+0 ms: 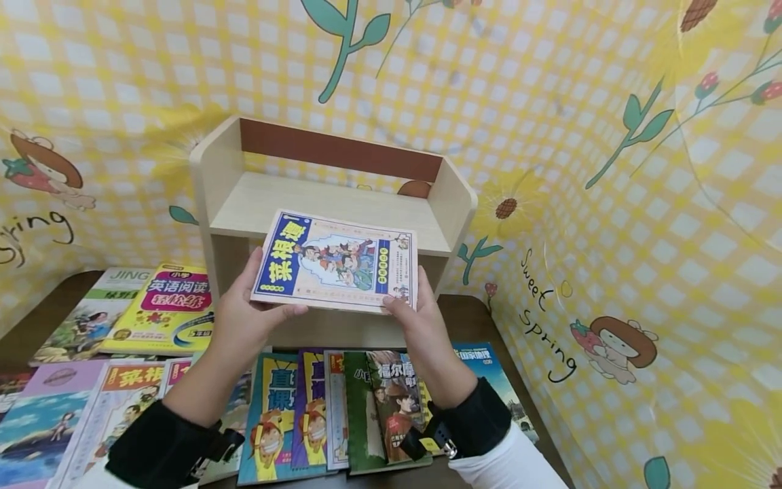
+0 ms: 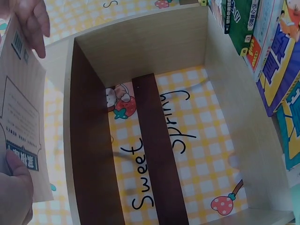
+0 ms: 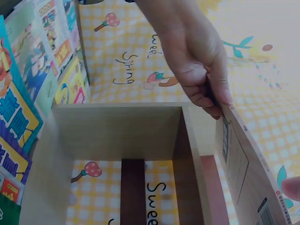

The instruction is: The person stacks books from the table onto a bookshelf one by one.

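Observation:
A book point(image 1: 342, 261) with a cream cover, a blue title strip and cartoon figures is held face up in front of a small wooden shelf. My left hand point(image 1: 244, 316) grips its left end, thumb along the near edge. At the right end my right hand point(image 1: 424, 319) holds it with the thumb on the cover corner. The book's underside point(image 2: 23, 117) shows in the left wrist view, with the left hand point(image 2: 16, 194) low and the right hand point(image 2: 35, 26) at the top. From the right wrist, the left hand point(image 3: 194, 61) pinches the book's far end.
The pale wooden shelf point(image 1: 318, 197) has an upper tier with a brown back rail and an open lower compartment. Several books lie on the dark table, including a yellow one point(image 1: 161, 309) to the left and a blue-covered one point(image 1: 277, 414) in front. Yellow checked cloth point(image 1: 611, 224) surrounds the table.

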Available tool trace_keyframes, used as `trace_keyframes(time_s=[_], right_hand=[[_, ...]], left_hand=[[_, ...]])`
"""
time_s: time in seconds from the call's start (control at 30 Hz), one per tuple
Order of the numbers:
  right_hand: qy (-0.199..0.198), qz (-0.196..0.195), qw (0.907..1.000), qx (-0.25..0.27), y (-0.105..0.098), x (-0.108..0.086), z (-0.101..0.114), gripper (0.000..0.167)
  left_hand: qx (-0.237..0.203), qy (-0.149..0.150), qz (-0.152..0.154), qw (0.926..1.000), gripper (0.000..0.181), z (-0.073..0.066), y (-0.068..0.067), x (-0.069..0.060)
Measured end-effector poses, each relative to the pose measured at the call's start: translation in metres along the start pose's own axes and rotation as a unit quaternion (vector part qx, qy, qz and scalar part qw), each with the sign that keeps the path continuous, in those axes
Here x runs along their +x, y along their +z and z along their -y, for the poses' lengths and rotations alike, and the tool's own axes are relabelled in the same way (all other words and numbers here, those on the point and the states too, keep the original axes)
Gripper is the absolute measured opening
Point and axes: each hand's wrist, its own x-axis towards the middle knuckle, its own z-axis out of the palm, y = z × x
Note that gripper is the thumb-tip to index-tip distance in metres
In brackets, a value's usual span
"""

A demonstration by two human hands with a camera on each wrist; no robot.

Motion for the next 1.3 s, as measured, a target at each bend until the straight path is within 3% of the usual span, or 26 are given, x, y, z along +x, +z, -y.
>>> trace_keyframes(time_s=[0.17,0.37,0.63,0.8,1.0,1.07,1.2,1.3], right_hand=[[0.005,-0.001,0.9993,-0.037,-0.004,0.010,-0.014,0.089],[0.018,-0.013,0.9903,-0.137,-0.006,0.023,-0.027,0.081],[-0.011,-0.046,0.9660,-0.254,-0.007,0.040,-0.031,0.072],[-0.006,-0.072,0.9462,-0.315,-0.010,0.050,-0.030,0.073],[-0.009,-0.107,0.9060,-0.410,-0.009,0.060,-0.023,0.074],[-0.032,-0.110,0.8877,-0.446,-0.008,0.063,-0.021,0.072],[-0.084,-0.115,0.8402,-0.523,-0.007,0.067,-0.015,0.070],[-0.091,-0.112,0.8183,-0.556,-0.007,0.073,-0.009,0.071]], left_hand=[[0.033,-0.031,-0.026,0.9986,0.102,0.004,0.001,0.003],[0.086,-0.082,-0.049,0.9916,0.104,0.009,0.002,0.012],[0.132,-0.080,-0.049,0.9868,0.104,0.008,0.005,0.027],[0.161,-0.072,-0.059,0.9826,0.101,0.003,0.007,0.034],[0.209,-0.050,-0.066,0.9744,0.092,-0.005,0.006,0.043],[0.239,-0.039,-0.060,0.9683,0.087,-0.008,0.003,0.046],[0.291,-0.012,-0.043,0.9555,0.072,-0.015,-0.002,0.053],[0.319,-0.007,-0.036,0.9471,0.061,-0.020,-0.005,0.059]])
